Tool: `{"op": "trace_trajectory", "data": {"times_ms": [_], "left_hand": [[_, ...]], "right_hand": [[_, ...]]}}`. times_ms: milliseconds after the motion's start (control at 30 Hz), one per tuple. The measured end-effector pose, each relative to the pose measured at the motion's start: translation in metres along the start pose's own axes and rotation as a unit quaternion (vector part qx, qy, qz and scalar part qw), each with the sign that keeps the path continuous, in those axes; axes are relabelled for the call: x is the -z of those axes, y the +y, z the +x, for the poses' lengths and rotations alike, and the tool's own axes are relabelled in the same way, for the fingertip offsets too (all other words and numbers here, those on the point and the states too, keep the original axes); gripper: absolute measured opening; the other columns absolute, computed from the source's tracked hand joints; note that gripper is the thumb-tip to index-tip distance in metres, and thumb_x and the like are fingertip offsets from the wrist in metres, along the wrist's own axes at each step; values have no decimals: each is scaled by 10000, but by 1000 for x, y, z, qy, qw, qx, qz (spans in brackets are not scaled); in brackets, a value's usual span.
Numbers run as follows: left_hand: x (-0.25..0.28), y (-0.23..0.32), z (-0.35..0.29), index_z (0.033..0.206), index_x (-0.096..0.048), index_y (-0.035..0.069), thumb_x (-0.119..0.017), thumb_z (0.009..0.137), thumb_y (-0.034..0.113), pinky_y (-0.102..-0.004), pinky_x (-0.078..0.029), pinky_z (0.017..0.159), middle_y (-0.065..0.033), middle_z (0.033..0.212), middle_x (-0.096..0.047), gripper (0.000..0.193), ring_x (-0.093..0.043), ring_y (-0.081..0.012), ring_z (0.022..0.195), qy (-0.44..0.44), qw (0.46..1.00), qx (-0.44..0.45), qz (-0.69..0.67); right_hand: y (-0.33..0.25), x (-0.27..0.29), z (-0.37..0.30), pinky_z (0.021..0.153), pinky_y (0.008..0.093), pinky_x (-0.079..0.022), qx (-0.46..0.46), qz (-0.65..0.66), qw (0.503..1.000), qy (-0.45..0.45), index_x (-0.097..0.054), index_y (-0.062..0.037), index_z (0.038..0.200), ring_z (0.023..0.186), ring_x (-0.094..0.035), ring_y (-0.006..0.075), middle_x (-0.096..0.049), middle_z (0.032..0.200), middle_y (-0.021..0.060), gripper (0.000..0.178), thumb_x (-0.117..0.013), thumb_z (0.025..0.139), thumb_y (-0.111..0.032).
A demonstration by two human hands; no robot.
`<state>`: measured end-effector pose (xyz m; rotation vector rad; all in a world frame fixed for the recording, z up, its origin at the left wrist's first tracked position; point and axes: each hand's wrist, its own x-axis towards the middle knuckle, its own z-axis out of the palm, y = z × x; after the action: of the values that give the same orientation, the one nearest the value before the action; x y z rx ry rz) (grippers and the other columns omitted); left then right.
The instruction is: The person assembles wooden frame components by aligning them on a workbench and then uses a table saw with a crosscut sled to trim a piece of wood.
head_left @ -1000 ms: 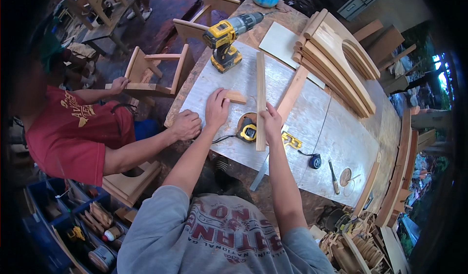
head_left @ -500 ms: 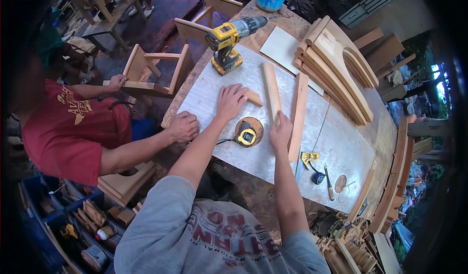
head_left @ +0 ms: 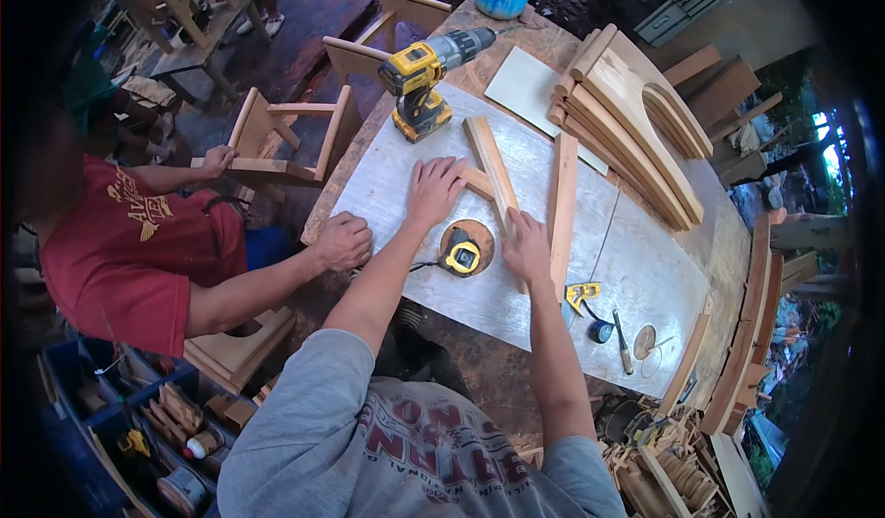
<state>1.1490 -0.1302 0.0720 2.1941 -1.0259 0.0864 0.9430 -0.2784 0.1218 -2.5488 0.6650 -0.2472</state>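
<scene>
Hands [head_left: 526, 246] hold short block [head_left: 477, 182] against strip [head_left: 492, 163], apparently.

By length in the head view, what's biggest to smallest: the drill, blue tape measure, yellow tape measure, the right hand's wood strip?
Wood strip
Drill
Yellow tape measure
Blue tape measure

Short block [head_left: 478, 183]: left end hidden by the left hand [head_left: 436, 191].
Long strip [head_left: 494, 166]: lower part covered by the right hand [head_left: 527, 249].
Blue bowl [head_left: 502, 4]: red contents too small to tell.
Gray shirt [head_left: 424, 481]: cut off below.
</scene>
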Motion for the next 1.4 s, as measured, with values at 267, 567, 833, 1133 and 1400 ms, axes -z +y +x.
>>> {"op": "trace_trajectory", "data": {"times_ms": [267,567,833,1133,1400], "left_hand": [[6,-2,-2,1442,-503,88,-683,942,373,-567,-287,1200,-119,1387,-590,603,-531,-296,1319,13,998,29,-49],[36,5,-27,1360,-556,10,-680,952,239,-421,-468,1074,-194,1310,-625,484,-586,-373,1242,107,971,114,-183],[111,59,-28,1439,-533,28,-683,1001,329,-306,-507,948,-75,1293,-643,552,-616,-154,1115,-221,757,245,-564],[179,18,46,1478,-490,29,-675,974,244,-284,-516,946,-72,1236,-641,578,-625,-153,1102,-390,768,246,-445],[207,-56,73,1400,-612,37,-629,990,243,-300,-486,915,-49,1233,-675,459,-628,-134,1010,-356,873,169,-288]], "right_hand": [[48,19,2,991,542,-481,-217,-151,956,126,-525,-116,1447,1186,-553,466,-604,1333,193,674,-684,804,-239],[38,33,-17,1013,479,-489,-184,128,958,181,-490,-8,1482,1150,-613,406,-626,1288,271,661,-656,849,-100],[-134,11,-45,983,363,-525,-202,456,851,167,-418,64,1527,1195,-621,260,-596,1370,213,715,-710,890,-81],[-229,-37,-24,957,371,-530,-69,469,864,171,-425,9,1530,1256,-562,301,-562,1402,224,761,-746,862,-162],[-59,-21,15,1019,517,-469,-76,-16,973,219,-607,-88,1348,1217,-550,394,-601,1336,191,534,-696,825,-150]]}}
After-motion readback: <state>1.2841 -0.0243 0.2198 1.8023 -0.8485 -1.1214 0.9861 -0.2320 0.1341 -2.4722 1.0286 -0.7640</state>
